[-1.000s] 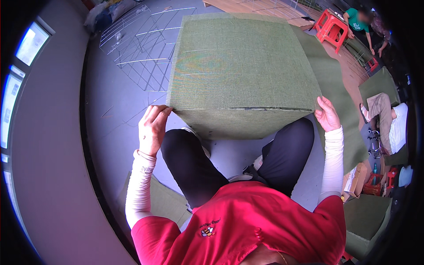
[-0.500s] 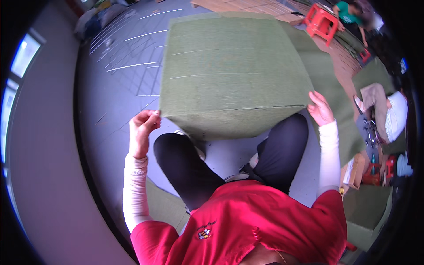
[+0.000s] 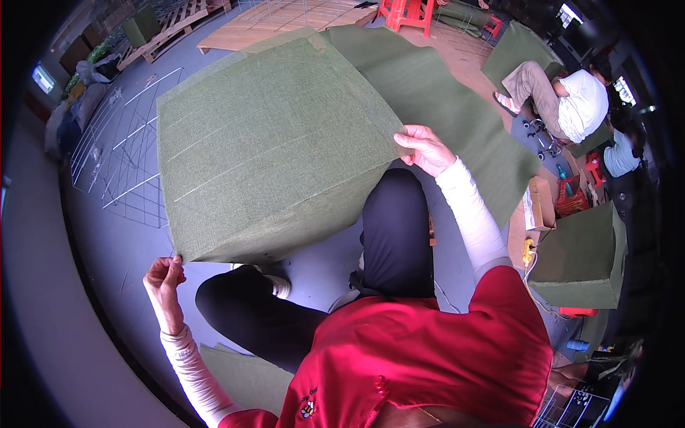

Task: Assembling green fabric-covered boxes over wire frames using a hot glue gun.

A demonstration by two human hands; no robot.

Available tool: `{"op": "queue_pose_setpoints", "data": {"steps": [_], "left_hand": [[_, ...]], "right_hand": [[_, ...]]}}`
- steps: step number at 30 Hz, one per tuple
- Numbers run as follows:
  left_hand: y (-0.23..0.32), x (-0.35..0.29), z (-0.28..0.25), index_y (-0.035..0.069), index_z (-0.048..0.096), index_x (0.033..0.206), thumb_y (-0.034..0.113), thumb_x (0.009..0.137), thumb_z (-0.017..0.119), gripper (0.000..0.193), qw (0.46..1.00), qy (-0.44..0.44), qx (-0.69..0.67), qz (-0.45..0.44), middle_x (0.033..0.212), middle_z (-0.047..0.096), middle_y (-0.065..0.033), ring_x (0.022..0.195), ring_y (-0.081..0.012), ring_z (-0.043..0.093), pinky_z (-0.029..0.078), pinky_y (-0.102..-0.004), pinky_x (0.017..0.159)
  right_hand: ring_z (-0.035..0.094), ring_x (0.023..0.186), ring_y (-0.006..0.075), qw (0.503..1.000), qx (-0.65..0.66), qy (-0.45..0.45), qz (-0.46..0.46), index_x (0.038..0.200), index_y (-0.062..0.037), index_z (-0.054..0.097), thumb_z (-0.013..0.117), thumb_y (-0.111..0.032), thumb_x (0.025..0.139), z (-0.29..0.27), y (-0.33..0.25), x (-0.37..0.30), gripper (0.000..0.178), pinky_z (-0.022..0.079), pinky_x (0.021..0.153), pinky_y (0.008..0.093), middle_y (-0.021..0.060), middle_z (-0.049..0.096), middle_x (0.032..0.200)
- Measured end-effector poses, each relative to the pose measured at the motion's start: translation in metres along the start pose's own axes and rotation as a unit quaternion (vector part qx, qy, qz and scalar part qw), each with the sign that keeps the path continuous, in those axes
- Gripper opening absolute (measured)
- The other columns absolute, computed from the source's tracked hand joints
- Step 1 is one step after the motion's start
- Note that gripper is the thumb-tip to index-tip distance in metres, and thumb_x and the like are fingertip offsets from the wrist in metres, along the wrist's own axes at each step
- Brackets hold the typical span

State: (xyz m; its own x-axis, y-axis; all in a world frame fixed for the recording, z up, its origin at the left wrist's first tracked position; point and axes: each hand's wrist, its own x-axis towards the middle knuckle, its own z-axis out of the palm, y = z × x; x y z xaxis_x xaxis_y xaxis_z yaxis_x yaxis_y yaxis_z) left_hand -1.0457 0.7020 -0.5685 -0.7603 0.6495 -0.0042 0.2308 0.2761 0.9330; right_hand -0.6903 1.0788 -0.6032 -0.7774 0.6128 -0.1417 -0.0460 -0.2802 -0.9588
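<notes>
A large box covered in green woven cloth (image 3: 260,143) stands in front of my knees, its broad top facing up and its near side sloping down toward the floor. White wire rods show as faint lines through the cloth. Thumb and fingers of my left hand (image 3: 164,285) pinch the near left corner. At the near right corner my right hand (image 3: 430,151) grips the cloth edge, thumb on top. The underside of the box is hidden.
Wire frames (image 3: 118,150) lie on the floor at left. Green cloth (image 3: 457,114) spreads to the right. Another green box (image 3: 574,253), a carton (image 3: 540,203), a yellow power socket (image 3: 529,251) with its cord and a red stool (image 3: 408,14) stand around. A co-worker in white (image 3: 581,107) sits at right.
My view has turned to the right, so the box appears farther left and slanted. Both hands keep their hold on its near corners.
</notes>
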Motion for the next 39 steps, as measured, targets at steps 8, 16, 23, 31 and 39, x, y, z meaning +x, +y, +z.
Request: {"op": "queue_pose_setpoints", "data": {"steps": [8, 16, 23, 31, 39], "left_hand": [[0.003, 0.002, -0.003, 0.004, 0.055, 0.068, 0.021, 0.084, 0.062, 0.025, 1.0, -0.004, -0.009, -0.016, 0.058, 0.049, 0.0015, 0.054, -0.0055, 0.043, 0.038, -0.0212, 0.055], [0.003, 0.003, -0.004, 0.005, 0.054, 0.067, 0.022, 0.083, 0.061, 0.025, 1.0, 0.009, -0.008, -0.009, 0.057, 0.048, 0.0018, 0.053, -0.0054, 0.042, 0.035, -0.0203, 0.052], [0.001, 0.005, 0.001, 0.002, 0.057, 0.07, 0.018, 0.083, 0.06, 0.021, 0.998, -0.013, -0.045, -0.03, 0.062, 0.053, -0.0005, 0.057, -0.0072, 0.049, 0.042, -0.0217, 0.057], [-0.013, 0.063, -0.031, 0.001, 0.06, 0.074, 0.022, 0.086, 0.059, 0.024, 0.992, 0.038, -0.122, 0.004, 0.068, 0.058, -0.0026, 0.062, -0.0084, 0.053, 0.046, -0.0227, 0.061], [-0.023, 0.259, -0.015, 0.001, 0.062, 0.085, 0.019, 0.085, 0.059, 0.018, 0.969, -0.049, -0.232, -0.072, 0.072, 0.06, -0.0039, 0.065, -0.0121, 0.058, 0.05, -0.0244, 0.062]], "right_hand": [[0.049, 0.055, 0.0023, 1.0, -0.009, 0.015, 0.009, 0.085, -0.0069, 0.058, 0.058, -0.015, 0.086, -0.002, 0.0, 0.001, 0.008, 0.043, 0.048, 0.0168, -0.004, 0.055, 0.071], [0.05, 0.052, 0.0057, 0.998, -0.056, 0.009, -0.018, 0.078, -0.0067, 0.055, 0.062, -0.016, 0.082, 0.0, -0.005, 0.006, 0.013, 0.041, 0.048, 0.0181, -0.0025, 0.052, 0.064], [0.052, 0.056, 0.0074, 0.996, -0.07, 0.056, -0.019, 0.079, -0.0087, 0.051, 0.058, -0.019, 0.085, -0.005, -0.008, -0.006, 0.014, 0.041, 0.047, 0.0211, -0.0006, 0.053, 0.068], [0.059, 0.067, 0.0084, 0.995, -0.067, 0.077, -0.018, 0.091, -0.006, 0.055, 0.052, -0.028, 0.09, -0.032, -0.027, 0.049, 0.023, 0.049, 0.061, 0.021, 0.0026, 0.061, 0.079], [0.051, 0.061, 0.0056, 0.977, -0.18, 0.109, 0.037, 0.089, -0.009, 0.056, 0.06, -0.039, 0.083, -0.03, -0.066, 0.182, 0.031, 0.043, 0.058, 0.0186, -0.0051, 0.054, 0.073]]}}
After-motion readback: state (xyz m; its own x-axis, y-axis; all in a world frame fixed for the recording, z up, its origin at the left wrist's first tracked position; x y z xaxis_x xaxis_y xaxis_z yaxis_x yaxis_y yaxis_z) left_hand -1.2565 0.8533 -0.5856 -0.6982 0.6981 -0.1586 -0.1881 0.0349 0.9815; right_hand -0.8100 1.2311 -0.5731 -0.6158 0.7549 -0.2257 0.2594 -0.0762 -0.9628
